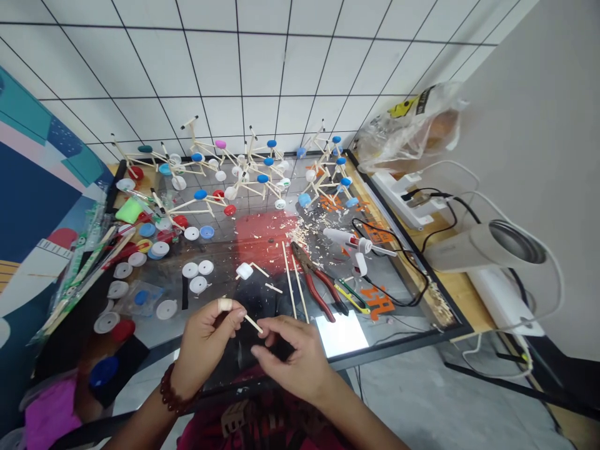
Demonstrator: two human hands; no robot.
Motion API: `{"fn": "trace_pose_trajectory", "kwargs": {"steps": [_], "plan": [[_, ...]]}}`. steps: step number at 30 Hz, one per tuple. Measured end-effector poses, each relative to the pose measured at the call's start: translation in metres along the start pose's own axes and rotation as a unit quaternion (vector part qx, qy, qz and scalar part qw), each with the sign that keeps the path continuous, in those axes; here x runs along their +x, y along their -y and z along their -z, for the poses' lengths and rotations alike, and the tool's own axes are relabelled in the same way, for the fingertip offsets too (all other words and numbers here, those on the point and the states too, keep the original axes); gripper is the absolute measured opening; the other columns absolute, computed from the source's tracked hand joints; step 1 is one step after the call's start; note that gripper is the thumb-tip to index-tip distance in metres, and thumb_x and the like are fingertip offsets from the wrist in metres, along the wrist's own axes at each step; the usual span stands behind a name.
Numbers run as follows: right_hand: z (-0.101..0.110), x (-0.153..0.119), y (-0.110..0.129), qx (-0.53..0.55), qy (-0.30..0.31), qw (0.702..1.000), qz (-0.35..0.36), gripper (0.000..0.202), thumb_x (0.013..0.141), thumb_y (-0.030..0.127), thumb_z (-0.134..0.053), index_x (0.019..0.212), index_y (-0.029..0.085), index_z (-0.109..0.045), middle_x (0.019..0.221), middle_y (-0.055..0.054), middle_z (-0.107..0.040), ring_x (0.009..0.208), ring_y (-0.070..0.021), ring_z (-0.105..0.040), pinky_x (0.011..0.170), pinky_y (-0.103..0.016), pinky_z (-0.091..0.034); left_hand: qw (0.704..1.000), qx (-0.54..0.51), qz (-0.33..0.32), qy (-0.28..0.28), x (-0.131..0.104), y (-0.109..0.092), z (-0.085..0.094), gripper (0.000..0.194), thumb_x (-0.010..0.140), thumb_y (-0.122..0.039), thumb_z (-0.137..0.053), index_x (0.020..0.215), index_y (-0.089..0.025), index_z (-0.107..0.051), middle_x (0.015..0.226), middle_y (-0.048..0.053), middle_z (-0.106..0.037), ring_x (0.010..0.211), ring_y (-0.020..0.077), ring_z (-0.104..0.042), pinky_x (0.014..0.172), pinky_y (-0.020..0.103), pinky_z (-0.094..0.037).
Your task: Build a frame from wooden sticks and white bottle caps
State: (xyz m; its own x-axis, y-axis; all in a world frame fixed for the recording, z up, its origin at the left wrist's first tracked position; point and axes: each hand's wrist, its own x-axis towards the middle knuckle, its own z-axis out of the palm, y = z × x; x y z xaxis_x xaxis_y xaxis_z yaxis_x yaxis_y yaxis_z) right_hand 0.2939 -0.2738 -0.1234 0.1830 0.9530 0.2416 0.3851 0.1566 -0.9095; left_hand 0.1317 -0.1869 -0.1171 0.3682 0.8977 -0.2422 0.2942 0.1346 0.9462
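Between the two hands is a short wooden stick (pixel 254 323). My left hand (pixel 206 337) pinches its upper left end between thumb and finger. The fingers of my right hand (pixel 295 356) are at its other end, the thumb held apart from them. Beyond the hands lies a white block with short sticks joined to it (pixel 244 270), and a loose short stick (pixel 274 288) is beside it. Two long thin sticks (pixel 289 281) lie next to red-handled pliers (pixel 319 284). A white glue gun (pixel 349 247) rests on its side at the right.
Several stick bicycle models with coloured seats (pixel 263 179) stand along the back of the glass table (pixel 389 345). Bottle caps (pixel 107 321) and packaged sticks fill the left. A power strip (pixel 403 200), cables and a white cylinder (pixel 482 245) are right.
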Motion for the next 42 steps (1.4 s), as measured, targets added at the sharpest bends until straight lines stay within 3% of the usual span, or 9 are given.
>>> {"fn": "trace_pose_trajectory", "kwargs": {"steps": [7, 10, 15, 21, 25, 30, 36, 39, 42], "plan": [[-0.001, 0.001, -0.007, -0.036, -0.033, 0.999, -0.022, 0.017, 0.084, 0.012, -0.056, 0.084, 0.019, -0.071, 0.067, 0.0, -0.068, 0.056, -0.0099, -0.06, 0.056, -0.02, -0.047, 0.996, -0.073, 0.027, 0.052, 0.002, 0.002, -0.002, 0.023, 0.083, -0.037, -0.067, 0.092, -0.016, -0.074, 0.076, 0.004, -0.071, 0.06, 0.0126, -0.062, 0.059, 0.025, -0.055], [0.0, 0.002, -0.007, -0.048, -0.035, 0.998, -0.012, 0.018, 0.084, 0.012, -0.055, 0.084, 0.019, -0.071, 0.066, 0.0, -0.066, 0.056, -0.0102, -0.059, 0.055, -0.02, -0.047, 0.998, 0.018, -0.052, 0.01, 0.002, 0.002, -0.004, 0.015, 0.081, -0.031, -0.068, 0.087, -0.018, -0.074, 0.077, 0.004, -0.071, 0.063, 0.0133, -0.063, 0.059, 0.024, -0.055], [0.004, 0.001, -0.006, -0.076, -0.011, 0.997, 0.011, 0.017, 0.087, 0.014, -0.055, 0.092, 0.021, -0.07, 0.073, -0.002, -0.067, 0.063, -0.0125, -0.061, 0.06, -0.023, -0.049, 0.967, 0.152, -0.203, -0.028, 0.001, -0.001, -0.005, 0.01, 0.084, -0.021, -0.063, 0.079, -0.02, -0.071, 0.079, 0.002, -0.07, 0.072, 0.0137, -0.065, 0.07, 0.025, -0.053], [0.003, 0.004, -0.009, -0.071, -0.025, 0.997, -0.002, 0.016, 0.089, 0.015, -0.055, 0.09, 0.021, -0.069, 0.079, -0.002, -0.069, 0.068, -0.0131, -0.063, 0.064, -0.024, -0.05, 0.99, 0.084, -0.098, -0.062, 0.002, 0.007, -0.002, 0.011, 0.087, -0.03, -0.062, 0.088, -0.02, -0.068, 0.079, 0.0, -0.068, 0.065, 0.0123, -0.064, 0.061, 0.023, -0.053], [-0.004, 0.012, -0.015, -0.129, -0.053, 0.99, 0.018, 0.015, 0.088, 0.017, -0.057, 0.09, 0.022, -0.072, 0.087, -0.005, -0.066, 0.081, -0.0172, -0.064, 0.073, -0.029, -0.053, 0.971, 0.127, -0.147, -0.138, 0.007, 0.007, 0.017, 0.012, 0.083, -0.029, -0.068, 0.091, -0.021, -0.069, 0.095, 0.002, -0.07, 0.084, 0.0152, -0.067, 0.077, 0.025, -0.054], [-0.012, 0.029, -0.023, -0.157, -0.026, 0.987, -0.003, 0.016, 0.088, 0.016, -0.056, 0.09, 0.022, -0.071, 0.082, -0.004, -0.068, 0.075, -0.0156, -0.064, 0.07, -0.026, -0.051, 0.929, 0.286, -0.214, -0.097, 0.024, -0.001, 0.038, 0.013, 0.086, -0.03, -0.063, 0.092, -0.022, -0.071, 0.093, 0.002, -0.071, 0.074, 0.0145, -0.066, 0.073, 0.026, -0.053], [-0.02, 0.033, -0.024, -0.271, 0.014, 0.962, 0.018, 0.014, 0.088, 0.015, -0.057, 0.085, 0.02, -0.07, 0.078, -0.005, -0.068, 0.072, -0.0175, -0.064, 0.067, -0.027, -0.048, 0.897, 0.36, -0.251, -0.059, 0.045, 0.001, 0.035, 0.018, 0.09, -0.027, -0.056, 0.099, -0.022, -0.07, 0.097, 0.005, -0.072, 0.085, 0.018, -0.068, 0.079, 0.028, -0.054], [-0.008, 0.025, -0.02, -0.273, 0.011, 0.961, 0.033, 0.01, 0.09, 0.021, -0.06, 0.086, 0.021, -0.069, 0.079, -0.005, -0.068, 0.074, -0.0181, -0.063, 0.068, -0.028, -0.048, 0.885, 0.37, -0.277, -0.048, 0.05, 0.002, 0.036, 0.023, 0.091, -0.024, -0.052, 0.105, -0.02, -0.07, 0.103, 0.007, -0.071, 0.094, 0.0192, -0.067, 0.083, 0.029, -0.053], [0.024, 0.012, -0.018, -0.238, -0.057, 0.969, 0.02, 0.013, 0.092, 0.025, -0.059, 0.081, 0.021, -0.065, 0.075, -0.003, -0.066, 0.071, -0.0164, -0.061, 0.066, -0.027, -0.047, 0.884, 0.365, -0.29, -0.038, 0.053, 0.002, 0.038, 0.026, 0.091, -0.023, -0.051, 0.11, -0.021, -0.069, 0.108, 0.007, -0.071, 0.096, 0.0193, -0.067, 0.084, 0.029, -0.053]]}}
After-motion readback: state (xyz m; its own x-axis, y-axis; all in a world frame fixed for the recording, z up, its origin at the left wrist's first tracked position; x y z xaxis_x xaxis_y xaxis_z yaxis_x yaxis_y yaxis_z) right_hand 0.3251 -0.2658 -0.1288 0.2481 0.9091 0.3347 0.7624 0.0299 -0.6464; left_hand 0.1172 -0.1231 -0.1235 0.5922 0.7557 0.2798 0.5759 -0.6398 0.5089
